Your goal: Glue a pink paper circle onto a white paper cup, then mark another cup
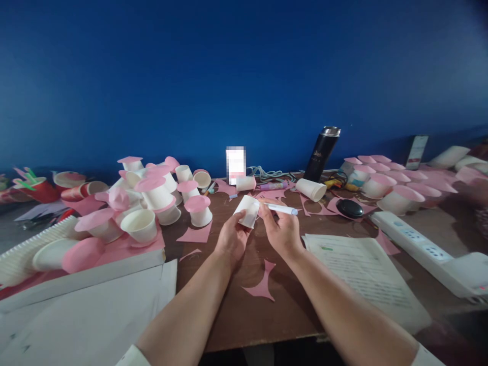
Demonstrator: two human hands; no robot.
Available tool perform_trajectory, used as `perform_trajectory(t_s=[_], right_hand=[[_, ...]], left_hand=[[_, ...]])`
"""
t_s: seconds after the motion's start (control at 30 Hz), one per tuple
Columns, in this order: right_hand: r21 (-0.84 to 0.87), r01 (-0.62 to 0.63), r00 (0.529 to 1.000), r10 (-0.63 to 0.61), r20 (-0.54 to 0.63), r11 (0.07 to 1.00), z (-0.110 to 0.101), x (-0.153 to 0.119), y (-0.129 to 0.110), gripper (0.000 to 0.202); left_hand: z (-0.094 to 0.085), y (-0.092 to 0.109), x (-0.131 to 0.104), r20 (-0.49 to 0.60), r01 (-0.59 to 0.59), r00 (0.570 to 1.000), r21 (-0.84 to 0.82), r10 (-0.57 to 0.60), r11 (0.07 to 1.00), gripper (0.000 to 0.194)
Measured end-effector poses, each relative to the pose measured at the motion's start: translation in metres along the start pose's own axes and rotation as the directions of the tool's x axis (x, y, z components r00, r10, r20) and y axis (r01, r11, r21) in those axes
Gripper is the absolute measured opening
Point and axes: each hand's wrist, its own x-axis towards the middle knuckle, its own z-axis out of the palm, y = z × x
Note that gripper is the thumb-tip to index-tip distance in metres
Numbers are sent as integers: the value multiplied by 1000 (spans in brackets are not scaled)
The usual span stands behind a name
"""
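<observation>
On my feed, the left hand has its fingers wrapped snugly round a tilted white paper cup above the brown surface; my right hand pinches a slim, pale pen; a curved, pointed pink paper scrap lies nearer.

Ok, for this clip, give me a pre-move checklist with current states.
1. White paper cup held in the left hand: ok.
2. White-and-blue pen gripped in the right hand: ok.
3. Pen tip uncovered: cannot tell, the fingers hide that end.
4. Desk in front of the hands free of offcuts: not ok, a pink paper offcut lies there.
5. Right forearm off the printed sheet: cannot tell, they overlap in view.
</observation>
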Motion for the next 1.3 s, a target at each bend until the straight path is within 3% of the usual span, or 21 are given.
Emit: perform_trajectory(t_s=[0.23, 0.83, 1.0, 1.2, 1.3], right_hand=[[20, -17, 1000, 16, 8, 1000, 1, 0, 0, 26], [-8, -42, 997, 43, 58, 999, 3, -4, -2, 24], [28, -20, 999, 19, 27, 999, 3, -4, -3, 25], [36, -34, 994, 38, -98, 999, 1, -1, 0, 23], [21, -25, 995, 27, -94, 999, 1, -1, 1, 23]], left_hand=[[0, 0, 0, -2, 6, 1000, -6, -6, 1000, 25], [0, 2, 0, -13, 7, 1000, -38, -8, 999, 15], [3, 4, -2, -23, 39, 999, -59, -40, 998, 11], [6, 7, -6, -53, 60, 996, -101, -65, 993, 9], [6, 7, -5, -58, 65, 996, -101, -71, 993, 11]])
